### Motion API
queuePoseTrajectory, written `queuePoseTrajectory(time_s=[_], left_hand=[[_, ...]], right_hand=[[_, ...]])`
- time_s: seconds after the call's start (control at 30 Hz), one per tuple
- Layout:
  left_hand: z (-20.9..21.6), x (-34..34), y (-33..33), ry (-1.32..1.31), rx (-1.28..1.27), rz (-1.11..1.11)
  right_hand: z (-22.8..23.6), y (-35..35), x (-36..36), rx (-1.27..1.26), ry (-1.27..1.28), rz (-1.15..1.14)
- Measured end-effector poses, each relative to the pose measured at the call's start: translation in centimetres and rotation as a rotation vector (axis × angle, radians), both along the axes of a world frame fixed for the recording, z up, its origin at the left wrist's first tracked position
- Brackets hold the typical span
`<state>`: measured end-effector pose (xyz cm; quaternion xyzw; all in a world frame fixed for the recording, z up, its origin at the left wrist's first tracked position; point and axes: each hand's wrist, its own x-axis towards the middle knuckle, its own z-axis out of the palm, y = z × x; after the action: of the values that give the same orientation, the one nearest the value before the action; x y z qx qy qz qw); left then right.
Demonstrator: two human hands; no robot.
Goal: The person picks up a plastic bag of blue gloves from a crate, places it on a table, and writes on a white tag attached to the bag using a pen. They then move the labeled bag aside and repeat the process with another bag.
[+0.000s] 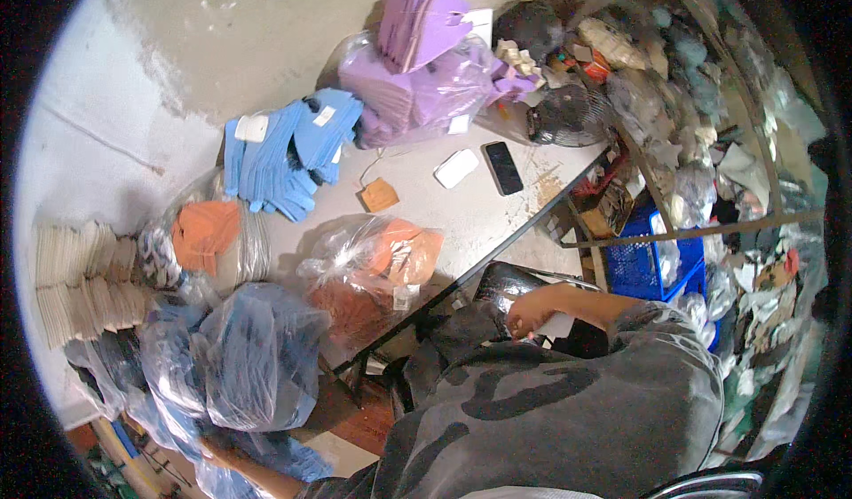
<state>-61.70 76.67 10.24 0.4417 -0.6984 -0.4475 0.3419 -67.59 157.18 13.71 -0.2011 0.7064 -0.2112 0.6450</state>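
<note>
Pale tabletop (pixel 475 224), bagged purple bundle (pixel 386 100).
Left hand (pixel 217 453) beside plastic bag (pixel 262 357), right hand (pixel 525 311) near black object (pixel 504 286); cannot tell either grip.

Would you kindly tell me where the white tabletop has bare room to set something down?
The widest free patch of tabletop lies between the phone, the central bagged orange pieces and the table's dark edge. A narrower one separates the tan tag from the blue stack. Crowded: bagged blue pieces at left, purple pieces at the back.
</note>
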Motion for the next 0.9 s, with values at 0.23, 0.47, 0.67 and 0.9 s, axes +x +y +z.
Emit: queuePoseTrajectory(time_s=[0.23, 0.47, 0.67, 0.9], left_hand=[[5.7, -2.0, 8.4, 0.145, 0.12, 0.027], [7.7, -5.3, 13.3, 0.107, -0.024, -0.046], [7.0, -6.8, 14.5, 0.051, -0.104, -0.105], [6.5, -11.1, 18.2, -0.028, -0.23, -0.179]], right_hand=[[-2.1, 1.6, 5.3, 0.04, -0.063, 0.016], [-4.7, 1.3, 10.9, -0.235, 0.216, -0.456], [3.5, -0.6, 11.8, -0.137, 0.07, -0.62], [12.6, -1.0, -3.0, -0.007, 0.745, -0.317]])
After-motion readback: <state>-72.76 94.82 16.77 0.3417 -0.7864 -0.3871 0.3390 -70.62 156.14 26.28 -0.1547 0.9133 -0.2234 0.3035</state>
